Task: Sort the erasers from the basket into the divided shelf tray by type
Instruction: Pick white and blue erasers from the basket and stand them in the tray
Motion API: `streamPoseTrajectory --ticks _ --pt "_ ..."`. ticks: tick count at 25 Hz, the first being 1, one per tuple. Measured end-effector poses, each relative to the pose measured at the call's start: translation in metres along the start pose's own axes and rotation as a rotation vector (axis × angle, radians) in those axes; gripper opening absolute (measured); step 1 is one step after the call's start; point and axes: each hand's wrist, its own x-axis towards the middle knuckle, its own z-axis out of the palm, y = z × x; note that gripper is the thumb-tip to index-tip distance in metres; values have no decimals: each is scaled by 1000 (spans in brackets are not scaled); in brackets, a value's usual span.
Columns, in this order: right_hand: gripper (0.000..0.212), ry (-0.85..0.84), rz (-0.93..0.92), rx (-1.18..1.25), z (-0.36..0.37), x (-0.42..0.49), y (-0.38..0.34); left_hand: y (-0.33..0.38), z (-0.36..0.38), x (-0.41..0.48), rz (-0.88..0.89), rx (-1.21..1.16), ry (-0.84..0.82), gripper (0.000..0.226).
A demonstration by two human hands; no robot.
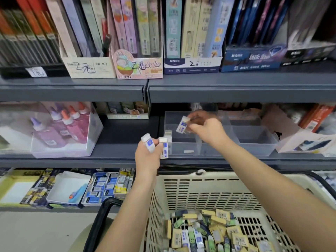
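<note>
A cream plastic basket at the bottom right holds several erasers in yellow, green and blue-white sleeves. On the middle shelf stands a clear divided tray. One eraser stands in its left compartment, and a small white piece lies near the front wall. My left hand grips two blue-white erasers just left of the tray. Over the tray's left compartments, my right hand pinches another blue-white eraser.
A clear box of glue bottles stands left of the tray on the grey shelf. Boxes of pencil packs fill the shelf above. Below, a display of boxed erasers sits left of the basket's black handle.
</note>
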Motion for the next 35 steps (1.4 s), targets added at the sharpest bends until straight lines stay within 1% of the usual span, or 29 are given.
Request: streamPoseTrajectory --ticks 2,3,6,8,12,13,15,17,18,20,23,25,27,28,30,35 --pt "17 19 -30 -137 15 18 1 -3 0 3 -3 -17 19 19" --pt "16 -5 -33 -199 22 25 2 -4 -1 6 -5 -21 25 19" --pt "13 -150 10 -291 39 37 10 -6 -1 9 -27 -34 18 18" --pt "16 -241 41 -363 45 39 14 -5 0 10 -49 -43 6 17" --pt "23 -317 84 -491 49 40 14 -3 3 10 -83 -66 -20 15" --pt "25 -313 91 -484 46 39 12 -2 3 10 -85 -65 -24 14" --pt "23 -246 57 -429 39 31 6 -1 2 9 -85 -75 -32 14" --pt "15 -201 20 -273 32 15 -2 2 2 8 -79 -86 -51 13" --pt "13 -228 12 -200 30 4 -7 3 2 9 -75 -82 -64 13" --pt "9 -308 -8 -151 25 -14 -14 5 4 9 -56 -59 -107 12" --pt "7 -324 -3 -123 15 -19 -19 7 7 7 -5 -13 -160 5" --pt "10 -248 26 -41 10 -9 -22 10 4 11 -30 3 -119 9" --pt "24 -98 87 44 8 10 -23 14 0 19 -96 -7 -93 11" --pt "27 -46 103 57 9 19 -23 15 -1 23 -113 -22 -99 13" --pt "26 -17 74 -7 15 30 -18 16 -1 28 -105 -57 -88 12" --pt "21 -75 -31 -102 32 35 -11 8 3 31 -17 -52 -71 15"
